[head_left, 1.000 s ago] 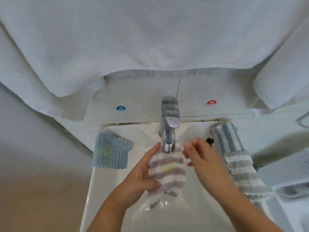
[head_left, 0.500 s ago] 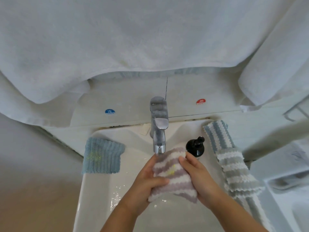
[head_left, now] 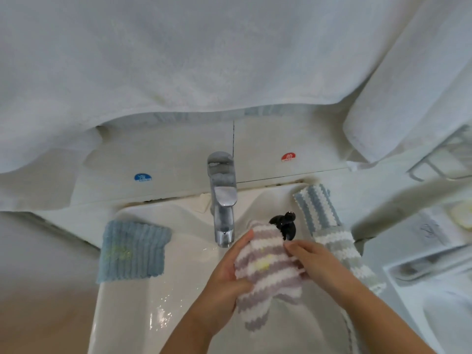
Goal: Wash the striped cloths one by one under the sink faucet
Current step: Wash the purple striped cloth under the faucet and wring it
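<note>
A mauve and white striped cloth (head_left: 265, 270) with a small yellow mark is bunched over the white sink basin (head_left: 132, 297), just right of and below the chrome faucet (head_left: 222, 200). My left hand (head_left: 224, 282) grips its left side with the thumb over the front. My right hand (head_left: 314, 261) holds its right side, fingers curled round the cloth. Its lower end hangs loose into the basin. A blue and white striped cloth (head_left: 318, 209) and a grey and white striped cloth (head_left: 344, 254) lie along the sink's right rim.
A plain blue ribbed cloth (head_left: 131, 251) lies over the sink's left rim. A black plug knob (head_left: 284, 224) stands behind the held cloth. White towels (head_left: 204, 60) hang above. Blue cold and red hot stickers (head_left: 288, 157) mark the back ledge. A tray sits right.
Both hands have carried the mauve striped cloth from under the spout to the right and lower. The cloth has been squeezed into a tighter bunch between them.
</note>
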`<act>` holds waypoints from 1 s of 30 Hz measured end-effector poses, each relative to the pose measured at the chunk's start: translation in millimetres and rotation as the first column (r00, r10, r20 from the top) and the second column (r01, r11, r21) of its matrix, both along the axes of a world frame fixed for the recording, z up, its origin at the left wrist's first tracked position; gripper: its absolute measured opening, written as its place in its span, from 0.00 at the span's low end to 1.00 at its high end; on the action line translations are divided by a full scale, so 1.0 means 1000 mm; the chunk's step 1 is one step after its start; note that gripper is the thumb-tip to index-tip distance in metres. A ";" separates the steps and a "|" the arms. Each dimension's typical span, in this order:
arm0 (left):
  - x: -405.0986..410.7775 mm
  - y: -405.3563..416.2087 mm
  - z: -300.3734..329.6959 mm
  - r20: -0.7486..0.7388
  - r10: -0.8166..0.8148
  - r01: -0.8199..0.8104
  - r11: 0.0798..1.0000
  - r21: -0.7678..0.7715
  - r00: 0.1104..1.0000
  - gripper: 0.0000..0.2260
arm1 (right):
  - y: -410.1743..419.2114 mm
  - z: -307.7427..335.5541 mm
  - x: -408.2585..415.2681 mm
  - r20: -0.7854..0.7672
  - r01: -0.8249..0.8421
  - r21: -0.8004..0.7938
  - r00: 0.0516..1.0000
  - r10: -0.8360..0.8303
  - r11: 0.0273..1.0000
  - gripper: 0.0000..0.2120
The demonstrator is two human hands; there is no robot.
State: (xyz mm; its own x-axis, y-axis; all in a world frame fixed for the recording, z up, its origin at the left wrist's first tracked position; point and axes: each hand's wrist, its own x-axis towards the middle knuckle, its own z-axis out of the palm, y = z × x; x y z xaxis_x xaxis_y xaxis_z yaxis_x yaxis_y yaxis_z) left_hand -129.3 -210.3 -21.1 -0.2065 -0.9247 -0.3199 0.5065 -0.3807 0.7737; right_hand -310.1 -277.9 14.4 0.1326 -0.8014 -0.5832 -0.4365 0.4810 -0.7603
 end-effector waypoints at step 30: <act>-0.027 -0.045 -0.018 -0.033 0.060 -0.063 0.995 -0.074 0.998 0.37 | -0.092 -0.027 0.042 -0.464 -0.276 -0.281 0.877 0.122 0.919 0.15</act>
State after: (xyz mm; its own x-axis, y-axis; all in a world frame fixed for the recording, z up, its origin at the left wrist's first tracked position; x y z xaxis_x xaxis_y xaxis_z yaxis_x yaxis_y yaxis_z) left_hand -156.8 -255.5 -38.7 -0.1570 -0.9570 -0.2437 0.5508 -0.2897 0.7828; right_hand -268.3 -370.1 -12.8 0.1092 -0.9389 -0.3265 -0.8142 0.1040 -0.5712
